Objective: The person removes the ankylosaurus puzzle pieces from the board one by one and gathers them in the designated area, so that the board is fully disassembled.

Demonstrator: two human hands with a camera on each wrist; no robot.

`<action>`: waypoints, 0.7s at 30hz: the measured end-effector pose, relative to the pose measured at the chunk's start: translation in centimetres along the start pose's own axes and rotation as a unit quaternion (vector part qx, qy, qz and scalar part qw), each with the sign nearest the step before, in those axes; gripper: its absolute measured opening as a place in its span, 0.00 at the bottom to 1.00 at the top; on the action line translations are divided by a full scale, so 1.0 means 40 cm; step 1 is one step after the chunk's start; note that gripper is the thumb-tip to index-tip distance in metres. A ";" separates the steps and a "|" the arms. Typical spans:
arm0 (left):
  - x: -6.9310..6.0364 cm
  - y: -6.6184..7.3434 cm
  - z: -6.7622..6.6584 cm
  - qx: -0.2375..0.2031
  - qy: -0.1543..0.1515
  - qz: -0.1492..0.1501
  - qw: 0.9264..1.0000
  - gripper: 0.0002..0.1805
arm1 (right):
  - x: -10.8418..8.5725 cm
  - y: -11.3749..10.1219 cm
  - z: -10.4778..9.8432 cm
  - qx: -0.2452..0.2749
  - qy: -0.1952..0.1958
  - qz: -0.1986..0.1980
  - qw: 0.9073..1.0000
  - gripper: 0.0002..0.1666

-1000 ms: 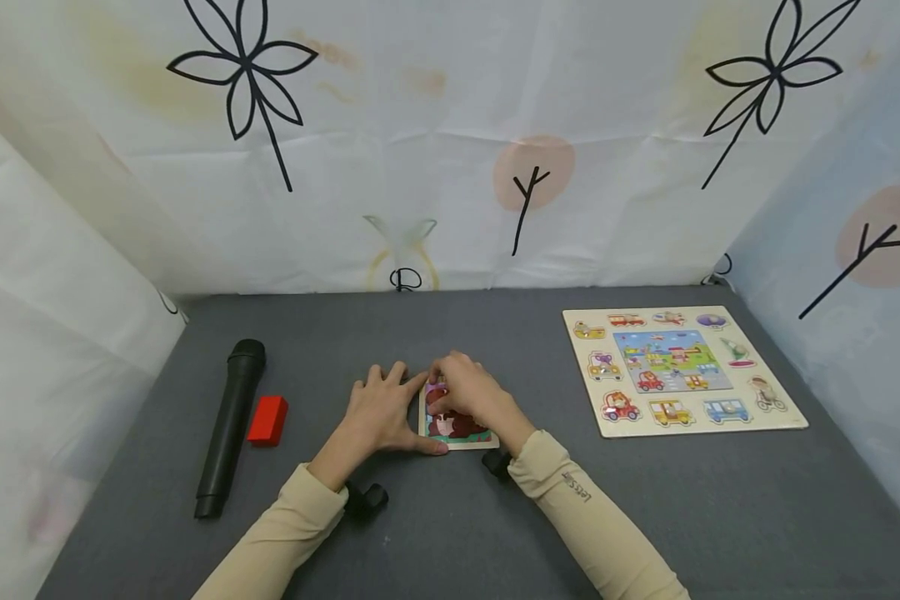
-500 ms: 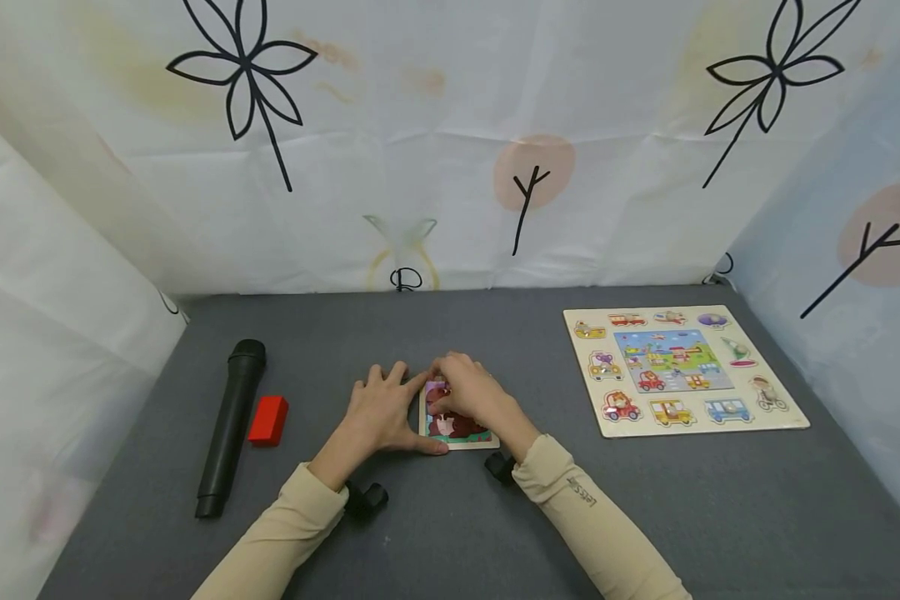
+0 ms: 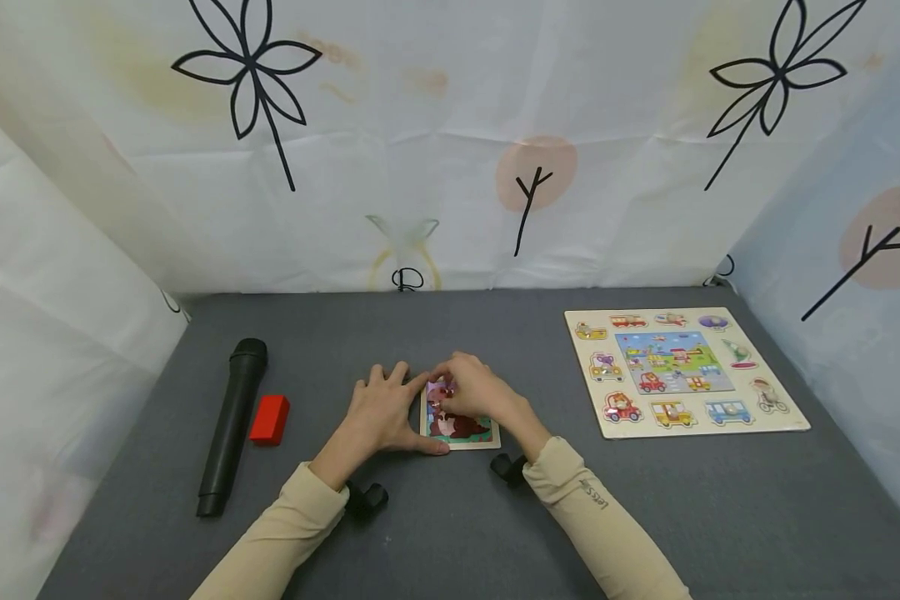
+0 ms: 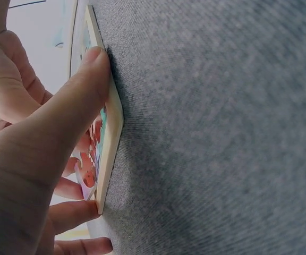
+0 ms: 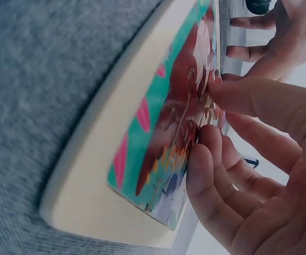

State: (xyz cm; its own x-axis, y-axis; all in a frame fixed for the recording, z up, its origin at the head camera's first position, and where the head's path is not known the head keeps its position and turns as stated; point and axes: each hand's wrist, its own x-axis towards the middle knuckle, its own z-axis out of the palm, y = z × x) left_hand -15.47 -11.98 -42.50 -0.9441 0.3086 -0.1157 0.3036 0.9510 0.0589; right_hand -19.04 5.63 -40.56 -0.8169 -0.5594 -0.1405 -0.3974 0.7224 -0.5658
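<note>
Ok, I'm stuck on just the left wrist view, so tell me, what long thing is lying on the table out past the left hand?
Observer: A black microphone; the head view shows it.

Operator: Anything between that and the left hand?

Observer: Yes, a red block, close beside the microphone.

Operator: I can make out a bit of green edge on the small puzzle. What's printed along it?

Observer: Pink leaf-like shapes, clear in the right wrist view.
</note>
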 end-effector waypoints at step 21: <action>0.000 -0.003 0.002 -0.001 -0.003 0.004 1.000 0.65 | -0.014 0.012 -0.001 -0.027 -0.001 -0.042 0.999 0.22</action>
State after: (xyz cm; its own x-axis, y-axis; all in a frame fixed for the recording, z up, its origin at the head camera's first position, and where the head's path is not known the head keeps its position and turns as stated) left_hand -15.50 -12.10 -42.59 -0.9409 0.3166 -0.1205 0.3112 0.9483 0.0620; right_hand -18.78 6.30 -40.72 -0.7789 -0.6197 -0.0965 -0.4860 0.6936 -0.5317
